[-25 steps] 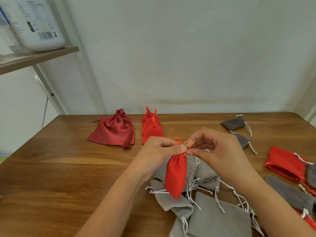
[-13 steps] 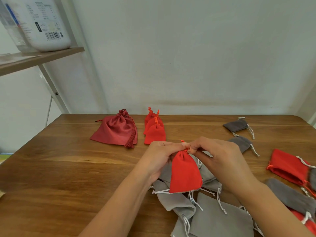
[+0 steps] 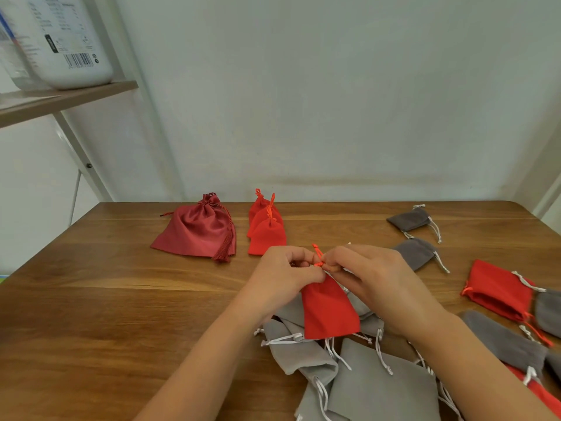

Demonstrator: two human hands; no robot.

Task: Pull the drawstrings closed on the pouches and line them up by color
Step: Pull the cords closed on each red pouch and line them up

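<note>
Both hands hold a small red pouch [image 3: 329, 311] by its gathered neck above a heap of light grey pouches [image 3: 358, 381]. My left hand [image 3: 283, 276] pinches the neck from the left. My right hand [image 3: 373, 278] pinches the red drawstring [image 3: 318, 255] from the right. At the back stands a row of closed red pouches [image 3: 267, 227], with a larger dark red satin pouch [image 3: 198, 230] to their left. Two dark grey pouches [image 3: 409, 220] [image 3: 417, 252] lie at the back right.
An open red pouch [image 3: 498, 288] and more grey pouches [image 3: 504, 341] lie near the right edge of the wooden table [image 3: 106, 299]. A shelf [image 3: 60, 98] with a white jug [image 3: 65, 41] stands at upper left. The wall runs behind the table.
The red pouch has swung from hanging narrow to lying spread wider over the grey heap. Both hands stay pinched together at its neck and have shifted slightly up and right in view.
</note>
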